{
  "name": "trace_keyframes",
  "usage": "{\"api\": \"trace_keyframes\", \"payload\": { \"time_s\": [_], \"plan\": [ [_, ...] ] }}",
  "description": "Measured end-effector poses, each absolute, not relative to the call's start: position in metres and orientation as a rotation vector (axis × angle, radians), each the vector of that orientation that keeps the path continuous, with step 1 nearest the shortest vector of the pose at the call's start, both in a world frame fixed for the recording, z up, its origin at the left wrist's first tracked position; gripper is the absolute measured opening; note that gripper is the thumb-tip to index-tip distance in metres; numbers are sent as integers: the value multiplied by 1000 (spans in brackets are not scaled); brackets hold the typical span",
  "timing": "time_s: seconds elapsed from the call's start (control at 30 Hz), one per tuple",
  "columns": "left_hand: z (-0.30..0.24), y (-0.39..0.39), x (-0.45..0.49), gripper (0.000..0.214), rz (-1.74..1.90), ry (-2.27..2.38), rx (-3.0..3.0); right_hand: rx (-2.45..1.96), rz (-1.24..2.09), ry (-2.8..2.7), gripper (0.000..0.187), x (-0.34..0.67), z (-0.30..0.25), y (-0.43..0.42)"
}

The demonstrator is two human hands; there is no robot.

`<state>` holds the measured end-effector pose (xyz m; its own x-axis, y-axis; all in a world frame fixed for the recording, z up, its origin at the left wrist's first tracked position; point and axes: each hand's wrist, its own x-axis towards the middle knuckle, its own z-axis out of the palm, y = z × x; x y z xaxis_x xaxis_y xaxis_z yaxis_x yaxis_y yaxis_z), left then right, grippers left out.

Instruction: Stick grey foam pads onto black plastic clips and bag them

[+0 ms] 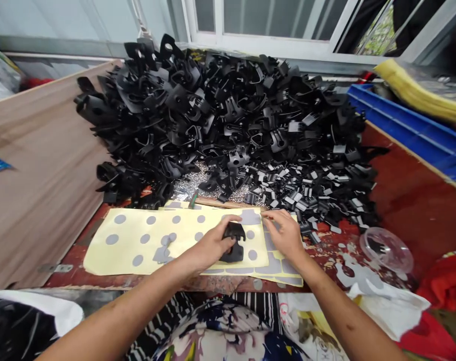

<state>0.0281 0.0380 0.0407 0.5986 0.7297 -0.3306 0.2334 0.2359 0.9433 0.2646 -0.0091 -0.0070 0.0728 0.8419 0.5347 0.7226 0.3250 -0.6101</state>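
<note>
My left hand (212, 244) grips a black plastic part (233, 243) and holds it down on a yellow backing sheet (130, 255) dotted with grey round stickers. My right hand (284, 231) rests beside it on the right, fingers curled and pinching at the edge of a grey sticker sheet (273, 263). A large heap of black plastic parts (212, 110) fills the table behind both hands. Smaller black clips (306, 188) lie scattered to the right of the heap.
A wooden board (39, 165) walls the left side. A blue crate (412, 125) stands at the back right, with a yellow bundle (416, 90) above it. A clear plastic lid (386, 248) lies on the red tabletop (401, 200). Small shiny screws (197, 183) lie in front of the heap.
</note>
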Motion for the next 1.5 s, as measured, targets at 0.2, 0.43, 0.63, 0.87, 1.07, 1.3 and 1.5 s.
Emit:
{"api": "trace_keyframes", "payload": {
  "time_s": [0.2, 0.43, 0.63, 0.87, 1.07, 1.3, 1.5],
  "plan": [
    [36, 63, 68, 70, -122, 784, 2147, -1634, -51, -1899, 14, 275, -21, 5],
    [34, 68, 79, 72, -221, 747, 2336, -1679, 433, -1638, 17, 271, -17, 5],
    [28, 70, 83, 46, -192, 758, 2217, -1194, 1465, -1179, 29, 244, 56, 6],
    [38, 61, 34, 52, 332, 812, 1457, -1107, 783, -1189, 25, 232, 88, 2],
    [43, 42, -6, 65, 805, 786, 646, -1242, 836, -1131, 24, 218, 42, -15],
    [36, 33, -1, 50, 806, 666, 536, -1304, 891, -1145, 20, 174, 25, -10],
    [34, 31, -4, 45, 784, 616, 542, -1295, 923, -1155, 21, 170, 19, -4]
  ]
}}
